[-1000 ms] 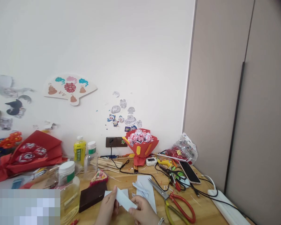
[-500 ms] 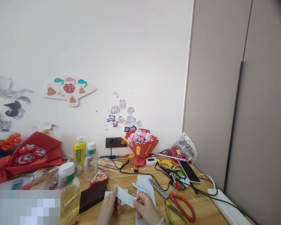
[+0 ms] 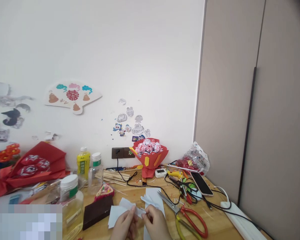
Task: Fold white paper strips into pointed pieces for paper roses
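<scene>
A pale strip of paper (image 3: 140, 212) is pinched between my two hands, low in the middle of the view. My left hand (image 3: 127, 222) grips its left part, fingers closed. My right hand (image 3: 155, 222) pinches its right end. More white paper (image 3: 115, 213) lies on the table left of my left hand. Beyond my right hand, folded paper pieces (image 3: 150, 200) rest on a long white sheet (image 3: 156, 192). To the right lie large scissors (image 3: 187, 216) with one red and one yellow handle, blades apart. A dark brown flat box (image 3: 97, 211) is at the left.
A red-wrapped bouquet (image 3: 150, 156) stands against the wall. Jars (image 3: 71, 191), a yellow bottle (image 3: 83, 163) and another red bouquet (image 3: 32, 166) crowd the left. A phone (image 3: 202, 183), black cables, small scissors (image 3: 187, 186) and a white power strip (image 3: 242, 220) occupy the right.
My left hand has moved right along the strip, closer to my right hand. More of the white paper at the left now shows. The view has shifted slightly.
</scene>
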The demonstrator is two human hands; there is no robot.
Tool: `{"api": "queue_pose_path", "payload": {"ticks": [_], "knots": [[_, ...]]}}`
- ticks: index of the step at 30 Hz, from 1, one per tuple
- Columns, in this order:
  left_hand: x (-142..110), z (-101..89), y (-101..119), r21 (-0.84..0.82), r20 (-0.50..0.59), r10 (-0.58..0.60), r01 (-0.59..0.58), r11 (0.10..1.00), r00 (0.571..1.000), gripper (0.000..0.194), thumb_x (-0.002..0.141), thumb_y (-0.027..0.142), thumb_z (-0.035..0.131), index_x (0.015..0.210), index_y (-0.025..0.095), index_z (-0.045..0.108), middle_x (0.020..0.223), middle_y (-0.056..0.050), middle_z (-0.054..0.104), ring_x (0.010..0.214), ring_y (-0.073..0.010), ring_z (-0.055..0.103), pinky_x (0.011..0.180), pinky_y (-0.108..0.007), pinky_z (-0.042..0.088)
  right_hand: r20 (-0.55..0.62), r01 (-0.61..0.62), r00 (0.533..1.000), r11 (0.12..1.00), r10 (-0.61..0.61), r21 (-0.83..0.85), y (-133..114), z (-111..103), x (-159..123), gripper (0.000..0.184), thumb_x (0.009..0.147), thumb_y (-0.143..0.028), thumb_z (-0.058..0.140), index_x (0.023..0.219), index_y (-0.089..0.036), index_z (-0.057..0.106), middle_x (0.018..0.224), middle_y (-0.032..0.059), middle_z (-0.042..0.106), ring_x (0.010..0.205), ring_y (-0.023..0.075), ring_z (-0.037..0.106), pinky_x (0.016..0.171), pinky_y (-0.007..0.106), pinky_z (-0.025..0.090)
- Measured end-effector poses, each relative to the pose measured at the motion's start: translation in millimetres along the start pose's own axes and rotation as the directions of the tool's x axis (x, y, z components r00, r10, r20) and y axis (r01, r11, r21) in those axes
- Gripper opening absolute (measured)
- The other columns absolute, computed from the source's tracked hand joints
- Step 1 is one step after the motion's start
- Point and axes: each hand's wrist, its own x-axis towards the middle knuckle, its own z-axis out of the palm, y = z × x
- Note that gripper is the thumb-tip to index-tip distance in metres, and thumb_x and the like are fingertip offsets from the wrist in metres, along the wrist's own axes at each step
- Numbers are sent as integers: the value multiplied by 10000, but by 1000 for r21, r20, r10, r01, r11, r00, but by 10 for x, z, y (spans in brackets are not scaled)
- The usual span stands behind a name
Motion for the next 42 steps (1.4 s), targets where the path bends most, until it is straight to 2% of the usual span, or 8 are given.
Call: {"api": "queue_pose_path", "payload": {"ticks": [5, 11, 17, 25, 29, 34, 38, 42], "knots": [[10, 40, -70, 13, -32, 51, -50, 999, 998, 496, 509, 675, 481, 558, 181, 461, 347, 75, 434, 250, -78, 409, 273, -173, 286, 30, 169, 985, 943, -168, -288, -14, -2, -33, 98, 726, -225, 471, 644, -182, 503, 552, -4, 539, 547, 134, 482, 499, 226, 255], [11, 11, -24, 10, 9, 25, -25, 1000, 1000, 461, 527, 638, 500, 600, 183, 481, 397, 71, 482, 271, -77, 448, 279, -165, 302, 105, 322, 946, 921, -306, -222, -46, -29, -59, 127, 768, -248, 429, 844, -200, 519, 694, 2, 594, 657, 140, 523, 592, 216, 318], [8, -34, 30, 69, 121, 62, -71, 995, 991, 476, 535, 632, 502, 606, 161, 503, 404, 48, 520, 276, -73, 454, 293, -164, 307, 162, 340, 936, 918, -311, -203, -105, -86, -62, 148, 756, -147, 416, 835, -205, 527, 739, 1, 584, 711, 140, 503, 643, 221, 328], [16, -81, 36, 6, 148, -38, 38, 999, 988, 397, 555, 558, 485, 617, 165, 486, 439, 24, 555, 298, -78, 458, 324, -175, 274, 117, 258, 961, 965, -252, -39, -74, -102, -60, 166, 772, -163, 408, 870, -192, 539, 821, 24, 598, 762, 146, 525, 679, 233, 372], [58, -121, -4, -5, 178, -88, 90, 996, 980, 363, 550, 426, 472, 782, 152, 526, 424, 34, 552, 307, -93, 465, 343, -188, 289, 132, 245, 960, 969, -248, 38, -45, -101, -54, 198, 774, -135, 382, 893, -188, 531, 852, 32, 596, 790, 148, 533, 693, 239, 387], [43, -120, 8, 33, 202, -50, 44, 998, 978, 324, 547, 252, 443, 845, 149, 518, 471, 44, 563, 325, -82, 461, 365, -187, 305, 187, 306, 940, 947, -285, -95, -36, -126, -35, 202, 729, -92, 447, 873, -205, 531, 808, 5, 576, 773, 138, 511, 691, 228, 367], [31, -105, 2, 115, 210, 13, -38, 993, 978, 155, 587, 295, 442, 656, 162, 481, 447, 50, 522, 309, -72, 424, 351, -185, 272, 239, 396, 910, 883, -339, -252, -22, -152, -14, 164, 748, -120, 464, 856, -217, 540, 814, 3, 559, 793, 142, 485, 686, 228, 352], [20, -108, -1, 135, 242, 46, -81, 988, 969, 176, 597, 337, 490, 597, 163, 465, 468, 43, 521, 328, -74, 414, 371, -198, 294, 233, 387, 916, 868, -325, -311, -34, -175, -7, 90, 750, -144, 483, 784, -207, 538, 780, 1, 549, 770, 146, 479, 662, 233, 346]]}}
